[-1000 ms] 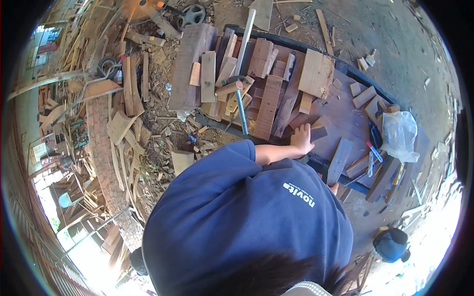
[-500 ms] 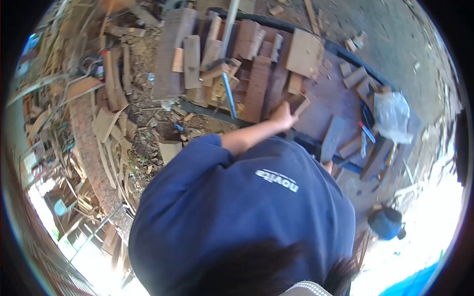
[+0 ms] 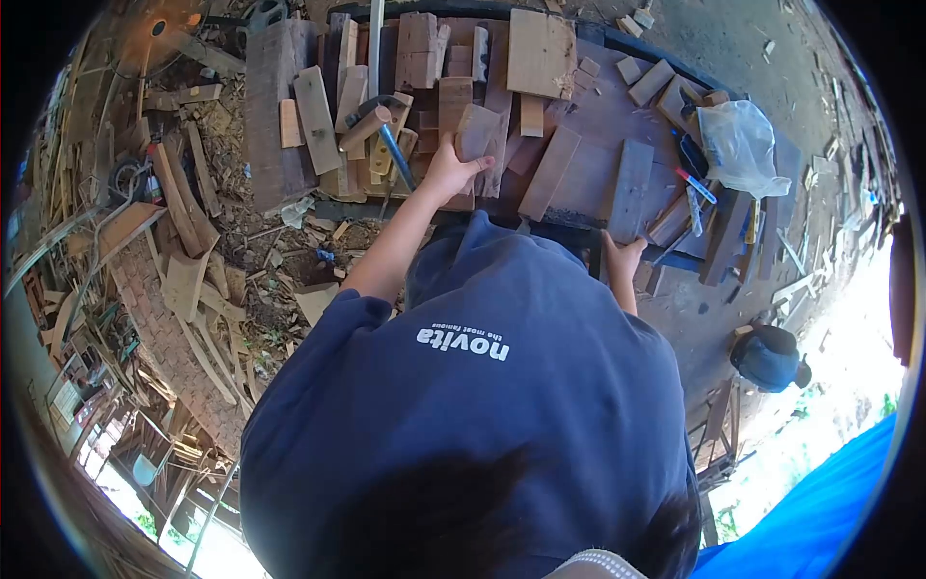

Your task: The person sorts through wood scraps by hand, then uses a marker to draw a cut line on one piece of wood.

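My left hand point(image 3: 455, 174) is closed around a short brown wood block point(image 3: 477, 132), held over the row of wood pieces. Thumb and fingers grip the block's near end. On the near right, my right hand point(image 3: 623, 255) grips the lower end of a greyish wooden plank point(image 3: 632, 188), whose far part lies along the work table point(image 3: 598, 125). Between the hands a brown board point(image 3: 551, 174) lies at a slant. Just left of my left hand is a blue-handled tool point(image 3: 397, 157) with a dark head, resting across several wood pieces.
A square wooden board point(image 3: 540, 53) lies at the back. At the right are a clear plastic bag point(image 3: 741, 145), a red-and-blue marker point(image 3: 696, 185) and more offcuts. A fan point(image 3: 157, 29) stands at the far left above scattered scraps. Another person point(image 3: 769, 357) is at the lower right.
My left hand has moved left and away from my body with the wood block. The right hand shows more clearly, still at the plank's end. The view has shifted.
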Tool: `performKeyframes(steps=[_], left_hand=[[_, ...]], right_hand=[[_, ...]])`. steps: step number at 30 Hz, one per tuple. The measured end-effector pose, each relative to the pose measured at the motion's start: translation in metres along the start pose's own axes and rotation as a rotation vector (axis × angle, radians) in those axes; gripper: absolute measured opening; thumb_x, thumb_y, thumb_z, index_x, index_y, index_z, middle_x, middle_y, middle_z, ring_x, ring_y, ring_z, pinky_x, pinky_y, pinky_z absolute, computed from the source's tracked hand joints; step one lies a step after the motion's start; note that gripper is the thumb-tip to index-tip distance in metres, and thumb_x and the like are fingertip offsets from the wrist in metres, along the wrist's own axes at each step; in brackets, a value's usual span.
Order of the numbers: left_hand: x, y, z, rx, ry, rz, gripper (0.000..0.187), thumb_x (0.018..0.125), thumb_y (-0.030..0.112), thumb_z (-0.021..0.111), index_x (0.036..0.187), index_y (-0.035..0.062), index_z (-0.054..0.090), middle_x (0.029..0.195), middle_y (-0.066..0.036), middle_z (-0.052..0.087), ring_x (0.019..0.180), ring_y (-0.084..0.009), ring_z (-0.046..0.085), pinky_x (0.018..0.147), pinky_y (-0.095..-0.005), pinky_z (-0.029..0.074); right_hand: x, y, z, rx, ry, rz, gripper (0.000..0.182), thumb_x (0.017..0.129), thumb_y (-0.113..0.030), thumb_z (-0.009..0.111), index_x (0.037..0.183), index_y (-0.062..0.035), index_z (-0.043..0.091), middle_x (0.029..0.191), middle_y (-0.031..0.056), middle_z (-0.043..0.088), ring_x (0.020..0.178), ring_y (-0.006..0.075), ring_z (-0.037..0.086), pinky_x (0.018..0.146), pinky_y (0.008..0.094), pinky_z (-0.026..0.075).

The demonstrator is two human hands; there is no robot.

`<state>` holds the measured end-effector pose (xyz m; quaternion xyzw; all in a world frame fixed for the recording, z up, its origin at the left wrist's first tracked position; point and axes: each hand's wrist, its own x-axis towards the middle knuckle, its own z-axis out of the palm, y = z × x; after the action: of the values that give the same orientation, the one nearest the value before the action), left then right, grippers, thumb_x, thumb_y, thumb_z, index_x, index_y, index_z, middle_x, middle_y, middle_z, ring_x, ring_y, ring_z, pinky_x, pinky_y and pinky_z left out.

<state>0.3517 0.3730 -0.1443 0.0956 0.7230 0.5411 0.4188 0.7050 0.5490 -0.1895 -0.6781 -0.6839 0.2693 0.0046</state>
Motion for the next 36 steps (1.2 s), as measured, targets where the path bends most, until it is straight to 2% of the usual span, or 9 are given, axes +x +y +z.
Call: performKeyframes(steps=[6,8,11,14,16,21,28,29,36], left_hand=[[-0.005,-0.013,0.006,0.454,0.086,0.257,0.051,0.073,0.026,0.081,0.1,-0.0035,0.049,0.094,-0.02,0.058,0.087,-0.0326,0.06,0.079,-0.0418,0.049],[-0.024,0.024,0.016,0.433,-0.033,0.068,0.053,0.077,0.025,0.079,0.109,-0.0045,0.049,0.105,-0.022,0.058,0.098,-0.0315,0.059,0.086,-0.0401,0.048],[-0.027,0.008,0.04,0.389,-0.18,0.302,0.052,0.077,0.02,0.078,0.113,-0.0035,0.049,0.108,-0.022,0.057,0.098,-0.0332,0.059,0.087,-0.0391,0.047],[-0.032,0.026,0.044,0.302,-0.383,0.312,0.049,0.079,0.025,0.075,0.115,-0.0002,0.054,0.111,-0.019,0.056,0.106,-0.0337,0.055,0.091,-0.0422,0.045],[-0.031,0.048,0.032,0.924,-0.184,0.514,0.043,0.082,0.033,0.071,0.113,0.0048,0.06,0.113,-0.015,0.057,0.114,-0.0335,0.051,0.094,-0.0472,0.041],[0.052,0.083,-0.051,0.814,0.433,0.565,0.017,0.086,0.018,0.061,0.099,0.0084,0.062,0.107,-0.012,0.059,0.107,-0.0341,0.053,0.09,-0.0502,0.041],[0.204,0.074,-0.166,1.2,0.116,0.242,0.071,0.076,0.0,0.061,0.143,0.0102,0.037,0.145,-0.013,0.04,0.131,-0.0385,0.037,0.109,-0.0538,0.032],[0.219,0.072,-0.173,1.348,0.025,0.269,0.092,0.068,0.006,0.077,0.147,0.0114,0.03,0.151,-0.01,0.035,0.134,-0.0371,0.034,0.11,-0.0535,0.032],[0.227,0.104,-0.158,1.717,-0.073,0.091,0.114,0.047,0.021,0.094,0.144,0.0153,0.033,0.151,-0.004,0.032,0.136,-0.0352,0.03,0.111,-0.0517,0.03]], right_hand=[[0.006,-0.03,0.013,-0.219,0.095,-0.16,0.089,0.072,-0.043,0.081,0.132,0.0051,0.037,0.126,0.0299,0.05,0.117,0.043,0.052,0.098,0.0461,0.043],[0.007,-0.06,0.027,-0.321,0.183,-0.25,0.087,0.075,-0.043,0.08,0.134,0.0038,0.036,0.129,0.0283,0.048,0.119,0.0396,0.051,0.099,0.045,0.042],[-0.009,-0.136,0.028,0.752,-0.389,-0.147,0.081,0.083,-0.039,0.075,0.138,0.0012,0.033,0.129,0.0229,0.049,0.117,0.0288,0.052,0.099,0.0404,0.042],[-0.031,-0.204,0.024,0.973,-0.676,0.048,0.084,0.08,-0.038,0.078,0.138,0.0028,0.033,0.125,0.0243,0.053,0.111,0.0322,0.056,0.095,0.0404,0.045],[-0.021,-0.207,0.051,0.638,-0.493,-0.168,0.085,0.078,-0.039,0.077,0.136,0.0042,0.034,0.12,0.0267,0.055,0.108,0.0361,0.059,0.093,0.0417,0.047],[-0.01,-0.209,0.065,0.123,-0.25,-0.429,0.078,0.073,-0.048,0.075,0.122,0.0013,0.04,0.098,0.0347,0.063,0.095,0.053,0.06,0.081,0.0509,0.049],[-0.021,-0.224,0.07,-0.111,-0.108,-0.311,0.077,0.073,-0.05,0.069,0.127,-0.0038,0.039,0.091,0.0286,0.067,0.083,0.0492,0.065,0.075,0.0531,0.052],[-0.024,-0.227,0.07,-0.13,-0.096,-0.33,0.076,0.073,-0.049,0.068,0.127,-0.0046,0.039,0.091,0.0279,0.067,0.083,0.0483,0.065,0.074,0.0524,0.053],[-0.022,-0.233,0.068,-0.127,-0.108,-0.319,0.074,0.073,-0.047,0.067,0.128,-0.0071,0.038,0.091,0.0256,0.068,0.081,0.0457,0.067,0.071,0.0515,0.054]])
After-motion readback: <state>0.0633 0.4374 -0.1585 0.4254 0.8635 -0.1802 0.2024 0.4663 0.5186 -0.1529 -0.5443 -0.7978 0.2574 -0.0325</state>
